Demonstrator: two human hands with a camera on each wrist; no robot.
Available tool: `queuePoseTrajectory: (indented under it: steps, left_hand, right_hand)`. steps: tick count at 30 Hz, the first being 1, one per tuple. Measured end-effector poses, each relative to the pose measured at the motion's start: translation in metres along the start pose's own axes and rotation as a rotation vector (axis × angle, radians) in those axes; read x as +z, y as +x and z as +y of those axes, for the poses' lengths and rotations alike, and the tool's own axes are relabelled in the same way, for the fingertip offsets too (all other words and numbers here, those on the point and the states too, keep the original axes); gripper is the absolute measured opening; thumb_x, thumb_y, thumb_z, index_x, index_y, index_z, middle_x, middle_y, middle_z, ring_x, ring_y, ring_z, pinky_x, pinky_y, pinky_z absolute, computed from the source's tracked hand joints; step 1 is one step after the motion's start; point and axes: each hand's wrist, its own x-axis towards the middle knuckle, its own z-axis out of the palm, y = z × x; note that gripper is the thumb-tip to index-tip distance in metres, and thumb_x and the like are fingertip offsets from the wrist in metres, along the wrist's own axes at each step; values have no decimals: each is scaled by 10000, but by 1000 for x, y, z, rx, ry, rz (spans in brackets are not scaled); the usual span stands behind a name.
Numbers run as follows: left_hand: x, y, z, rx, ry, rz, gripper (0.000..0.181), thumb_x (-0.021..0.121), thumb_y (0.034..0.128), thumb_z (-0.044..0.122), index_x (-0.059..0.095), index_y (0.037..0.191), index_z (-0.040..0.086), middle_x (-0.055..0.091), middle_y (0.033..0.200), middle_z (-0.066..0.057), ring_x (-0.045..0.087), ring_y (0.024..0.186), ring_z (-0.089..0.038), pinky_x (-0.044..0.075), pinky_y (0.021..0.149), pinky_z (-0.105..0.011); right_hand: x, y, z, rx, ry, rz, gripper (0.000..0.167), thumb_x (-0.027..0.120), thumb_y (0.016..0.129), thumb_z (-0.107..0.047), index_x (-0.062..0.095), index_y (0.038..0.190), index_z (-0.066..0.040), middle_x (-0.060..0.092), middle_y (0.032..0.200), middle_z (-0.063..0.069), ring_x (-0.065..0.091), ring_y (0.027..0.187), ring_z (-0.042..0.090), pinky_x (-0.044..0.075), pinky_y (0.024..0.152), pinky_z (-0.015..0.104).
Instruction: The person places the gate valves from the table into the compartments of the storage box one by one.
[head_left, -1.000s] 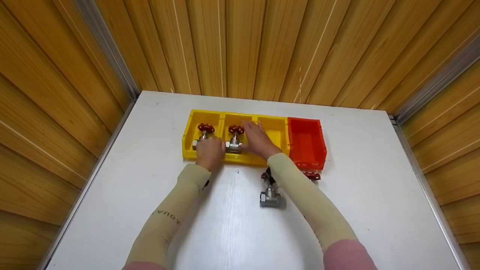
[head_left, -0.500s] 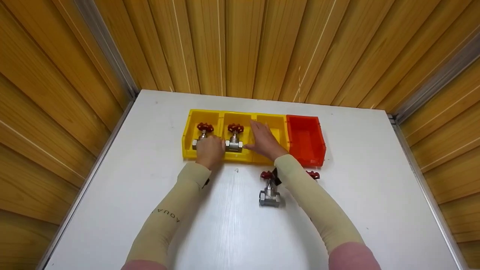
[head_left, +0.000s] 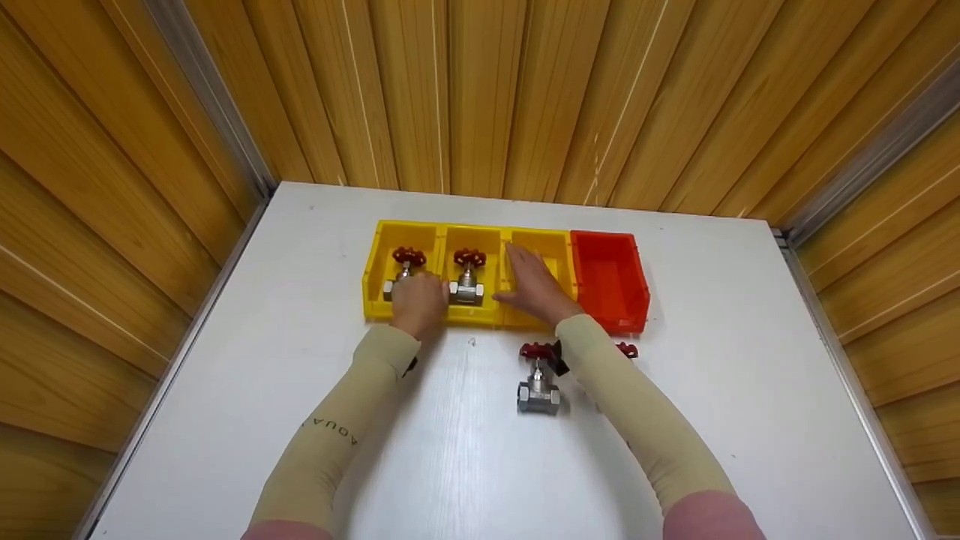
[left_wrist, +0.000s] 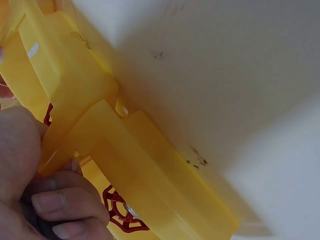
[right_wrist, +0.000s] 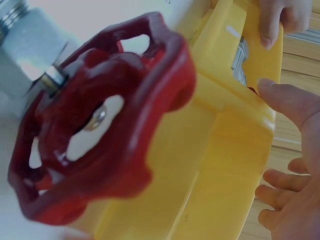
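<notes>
Four bins are being kept side by side on the white table [head_left: 465, 465]: three yellow and one red bin [head_left: 609, 277]. Four red handwheels are being shown, two within bins and two on the table. The leftmost yellow bin [head_left: 409, 234] is being occupied by one valve [head_left: 406, 271], partly covered by the left hand [head_left: 420, 300]; the second yellow bin [head_left: 472, 235] is being filled by another valve [head_left: 467, 286]. In front of the row, a third valve [head_left: 538, 391] is lying on the table, while a fourth handwheel [head_left: 628, 350] is being half hidden by the right sleeve [head_left: 637, 412]. Over the third yellow bin [head_left: 551, 240], the right hand [head_left: 536, 286] is being held with loosely spread fingers, nothing in its grasp. In the left wrist view, curled fingers [left_wrist: 70, 200] are being shown pinching yellow bin wall, a grip being obscured from the head. In the right wrist view, the right thumb [right_wrist: 287, 97] is being rested against a yellow rim.
</notes>
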Motion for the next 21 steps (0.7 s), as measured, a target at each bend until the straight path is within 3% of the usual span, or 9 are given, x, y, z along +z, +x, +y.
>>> queuePoseTrajectory:
  steps: [6,11,17,21]
  left_hand:
    - [-2,-1,-3,4,-12,25,551,505,993,368,337,526,127,266,494,18,257,448,-125,174,413,-278]
    - [-3,-2,-6,2,-8,53,573,531,981,359,322,502,124,220,479,22,220,434,-127,150,409,-284]
    - [-1,0,-7,-13,-18,-7,567,491,994,392,359,515,118,258,487,17,256,431,-132,168,407,-287]
    - [1,0,-10,-37,-64,-12,569,500,983,427,372,519,124,304,490,7,297,431,-140,185,400,-288]
  right_hand:
    - [-2,-7,3,34,43,-5,978,761,821,-352,126,1554,-231,179,1619,-24,159,1503,242,156,1203,457]
    - [-1,-12,8,3,44,11,956,763,819,-353,158,1548,-224,216,1606,-8,202,1487,252,201,1190,467]
    - [-2,-19,16,-11,36,24,963,762,815,-377,150,1548,-257,210,1605,-30,213,1482,239,253,1170,468]
    - [-3,-23,18,-12,44,17,959,758,815,-394,153,1546,-258,213,1605,-20,217,1482,247,263,1163,478]
